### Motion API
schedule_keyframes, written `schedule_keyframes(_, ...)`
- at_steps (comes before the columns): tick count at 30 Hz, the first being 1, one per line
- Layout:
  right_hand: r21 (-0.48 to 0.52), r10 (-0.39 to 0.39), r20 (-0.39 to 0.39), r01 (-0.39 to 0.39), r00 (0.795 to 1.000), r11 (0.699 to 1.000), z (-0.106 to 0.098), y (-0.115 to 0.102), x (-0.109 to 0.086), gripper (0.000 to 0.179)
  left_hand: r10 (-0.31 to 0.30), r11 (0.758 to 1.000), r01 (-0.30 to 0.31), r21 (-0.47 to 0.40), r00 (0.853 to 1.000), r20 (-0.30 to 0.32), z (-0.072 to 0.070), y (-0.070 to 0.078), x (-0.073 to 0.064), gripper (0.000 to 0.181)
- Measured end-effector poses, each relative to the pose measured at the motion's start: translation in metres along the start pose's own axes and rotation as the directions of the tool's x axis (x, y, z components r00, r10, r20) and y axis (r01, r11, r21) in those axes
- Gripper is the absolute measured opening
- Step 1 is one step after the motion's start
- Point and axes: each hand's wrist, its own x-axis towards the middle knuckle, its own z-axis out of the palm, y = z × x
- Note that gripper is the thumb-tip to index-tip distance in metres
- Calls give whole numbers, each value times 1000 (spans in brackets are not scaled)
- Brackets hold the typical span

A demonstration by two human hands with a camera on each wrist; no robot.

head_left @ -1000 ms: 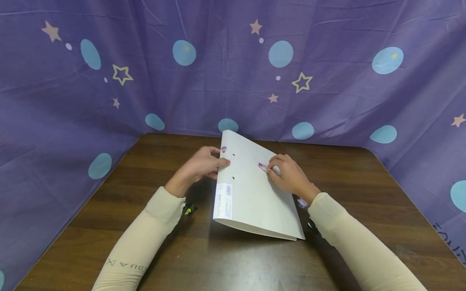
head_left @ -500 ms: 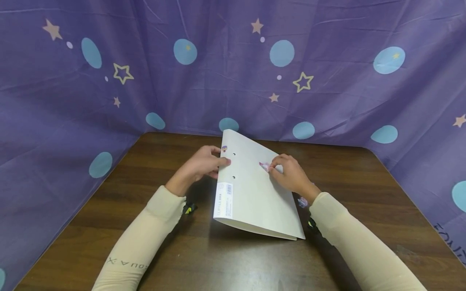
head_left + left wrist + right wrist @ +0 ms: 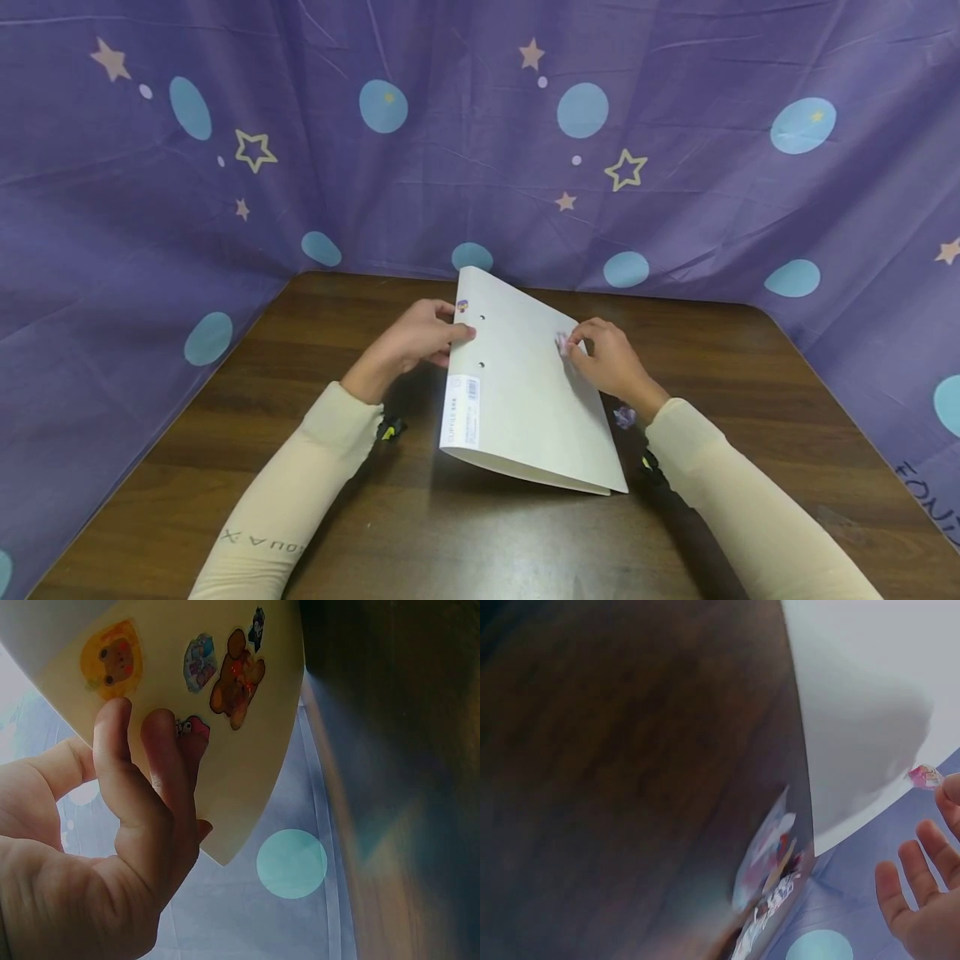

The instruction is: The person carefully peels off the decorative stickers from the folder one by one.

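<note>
A white file folder (image 3: 525, 392) stands tilted on the table, its lower edge slightly gaping. My left hand (image 3: 420, 337) grips it at the spine, thumb on the front face and fingers behind. In the left wrist view those fingers lie against the other cover, which carries several stickers, among them a brown bear sticker (image 3: 238, 681) and an orange bear-face sticker (image 3: 112, 660). My right hand (image 3: 609, 358) pinches a small pinkish sticker (image 3: 562, 342) between thumb and forefinger, close in front of the folder's right part. In the right wrist view this sticker (image 3: 926, 777) appears at the fingertips, other fingers spread.
Shiny sticker sheets or scraps (image 3: 765, 877) lie on the wooden table (image 3: 337, 517) beyond the folder's edge; a purple piece (image 3: 625, 417) shows near the right cuff. Small black-and-yellow items (image 3: 391, 429) sit beside both cuffs. A purple patterned curtain (image 3: 480, 150) encloses the table.
My right hand has drawn the sticker to the right, from the middle of the folder's front toward its right edge. The left hand and the folder have stayed in place.
</note>
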Motion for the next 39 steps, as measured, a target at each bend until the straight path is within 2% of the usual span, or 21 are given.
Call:
schedule_keyframes(7, -19, -15, -13, 15, 1000, 1000, -10, 5, -5, 14, -2, 1000, 2, -1, 1000, 1, 1, 1, -1, 48)
schedule_keyframes(15, -144, -18, -14, 16, 1000, 989, -24, 20, -15, 16, -7, 1000, 7, -1, 1000, 5, 1, 1, 0, 47)
schedule_keyframes(18, -246, -71, -20, 63, 997, 967, -30, 30, -19, 16, -6, 1000, 6, 2, 1000, 6, 1, 1, 0, 46)
schedule_keyframes(21, -362, -137, -15, 122, 990, 924, -36, 40, -22, 12, -12, 1000, 12, -2, 1000, 7, 1, 1, 1, 46)
schedule_keyframes(24, -440, -161, 8, 148, 987, 886, -40, 46, -26, 11, -17, 1000, 17, -3, 1000, 10, 1, 1, 1, 48)
schedule_keyframes(31, -502, -125, 58, 137, 990, 854, -44, 57, -33, 10, -12, 999, 13, -33, 1000, 20, 2, -1, 0, 48)
schedule_keyframes(39, -557, -136, 130, 186, 982, 809, -47, 59, -36, 4, -9, 999, 10, -51, 1000, 24, 2, -1, 2, 48)
